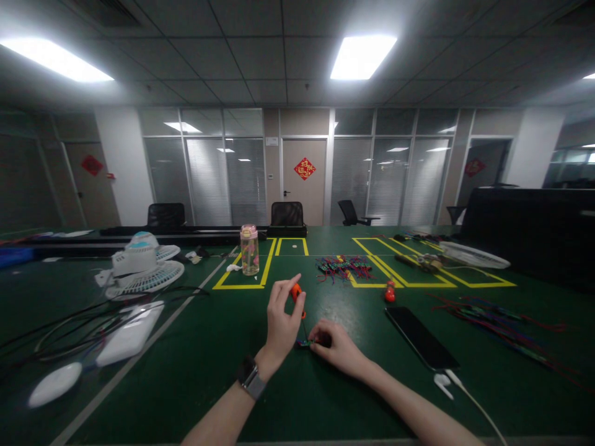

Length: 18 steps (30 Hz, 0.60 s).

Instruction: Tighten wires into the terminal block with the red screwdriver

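Note:
My left hand [282,323], with a dark watch on its wrist, is raised just above the green table [195,365] and pinches a small orange tool [296,292] between thumb and fingers. A thin cord runs from it down to a small multicoloured piece [304,342] on the table. My right hand [335,348] rests low beside it, fingers closed on that piece. Farther back lies a heap of coloured cords [344,267].
A black phone [421,337] with a white cable lies to the right, a red object [390,293] behind it. More coloured cords [497,322] trail at far right. A water bottle [250,249], white fans [142,263], a white keyboard [131,332] and black cables sit at left.

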{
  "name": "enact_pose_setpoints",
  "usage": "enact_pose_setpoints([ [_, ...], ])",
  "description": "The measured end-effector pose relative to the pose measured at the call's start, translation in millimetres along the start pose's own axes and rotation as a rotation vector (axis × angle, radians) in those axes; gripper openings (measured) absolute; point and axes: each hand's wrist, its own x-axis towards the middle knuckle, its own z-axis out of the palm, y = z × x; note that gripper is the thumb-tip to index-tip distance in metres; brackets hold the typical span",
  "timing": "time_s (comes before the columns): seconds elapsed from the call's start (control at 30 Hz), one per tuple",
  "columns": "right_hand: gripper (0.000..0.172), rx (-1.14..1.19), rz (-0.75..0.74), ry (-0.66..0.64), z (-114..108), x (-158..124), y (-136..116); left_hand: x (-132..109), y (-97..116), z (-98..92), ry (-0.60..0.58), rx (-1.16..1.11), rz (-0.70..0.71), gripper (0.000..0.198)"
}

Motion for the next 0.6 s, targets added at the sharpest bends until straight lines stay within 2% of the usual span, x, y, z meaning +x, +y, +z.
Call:
enact_pose_setpoints([
  [0.17,0.013,-0.007,-0.009,0.007,1.7,0.6,3.8,-0.2,0.2,-0.7,0.022,0.027,0.023,0.025],
  [0.3,0.012,0.001,-0.014,0.006,2.3,0.6,5.1,-1.0,-1.6,-2.4,-0.04,-0.027,0.004,0.036],
  [0.43,0.011,0.008,-0.012,-0.002,1.1,0.1,3.9,-1.0,-3.1,-2.0,-0.075,-0.072,-0.013,0.038],
  [0.6,0.013,0.006,-0.002,-0.01,0.4,0.2,3.7,-0.7,-3.1,1.3,0.009,-0.025,-0.041,0.039],
])
